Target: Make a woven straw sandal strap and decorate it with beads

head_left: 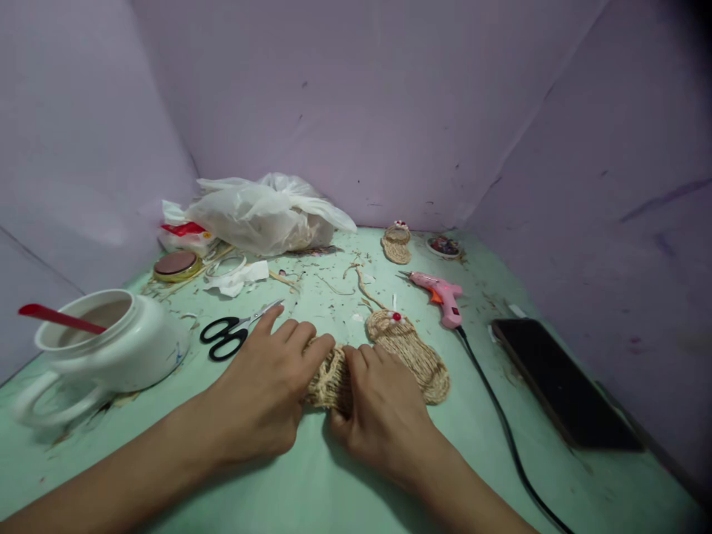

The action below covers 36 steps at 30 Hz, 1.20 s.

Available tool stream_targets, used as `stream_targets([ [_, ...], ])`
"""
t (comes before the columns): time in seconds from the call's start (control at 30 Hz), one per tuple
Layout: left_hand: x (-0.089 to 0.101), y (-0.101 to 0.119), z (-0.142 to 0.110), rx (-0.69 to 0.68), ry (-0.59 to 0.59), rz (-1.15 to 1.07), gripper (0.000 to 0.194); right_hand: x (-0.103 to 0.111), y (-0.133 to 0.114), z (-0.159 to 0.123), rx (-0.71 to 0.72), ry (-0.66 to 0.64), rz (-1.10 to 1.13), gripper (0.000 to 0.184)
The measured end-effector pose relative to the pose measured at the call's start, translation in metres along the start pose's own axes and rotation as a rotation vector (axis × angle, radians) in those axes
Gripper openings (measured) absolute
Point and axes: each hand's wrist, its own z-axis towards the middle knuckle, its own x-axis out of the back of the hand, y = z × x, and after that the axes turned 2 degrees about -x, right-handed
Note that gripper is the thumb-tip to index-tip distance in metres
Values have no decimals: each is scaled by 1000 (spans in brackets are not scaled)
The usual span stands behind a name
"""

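My left hand [267, 378] and my right hand [383, 411] meet over a small tan braided twine piece [329, 382]. Fingers of both hands are closed on it, and they hide its ends. Just beyond my right hand lies a slipper-shaped twine piece [417, 352] with a red bead and white beads at its far end. A loose strand of twine [364, 285] runs away from that end. Black-handled scissors [236, 332] rest beside my left hand, blades pointing toward the upper right. Farther right is a pink glue gun [439, 293].
A white pot [144, 345] with a red stick stands left. A black phone [561, 382] lies right, near the glue gun's black cord [500, 415]. At the back are a white plastic bag [272, 215], a small twine slipper [396, 248] and a dish of beads [443, 246].
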Motion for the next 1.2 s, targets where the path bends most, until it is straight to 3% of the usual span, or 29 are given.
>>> stream_targets([
  [0.17,2,2,-1,0,-16,52,50,1,-4,1,-2,4,-71,21],
  [0.43,6,3,-1,-25,-30,40,45,-1,-1,0,25,26,-44,16],
  [0.53,2,-1,-4,-23,1,-26,54,-2,1,-1,7,54,-7,16],
  [0.63,-4,-12,-5,22,110,-239,80,-1,6,0,-105,87,136,20],
  [0.73,-9,-23,-1,229,184,-606,86,0,10,2,-214,123,320,29],
  [0.8,-13,-25,4,366,143,-893,74,-1,12,3,-254,124,457,27],
  [0.93,-25,-17,11,446,84,-1407,41,-2,13,5,-260,33,802,14],
  [1.0,-30,-11,13,536,144,-1518,34,-1,14,7,-257,-38,961,9],
  [1.1,-36,-8,13,665,219,-1609,30,2,20,9,-392,-99,1036,39],
  [1.17,-39,-10,12,694,233,-1684,31,5,24,10,-496,0,976,45],
  [1.2,-40,-12,12,695,232,-1720,31,6,25,10,-521,78,959,40],
])
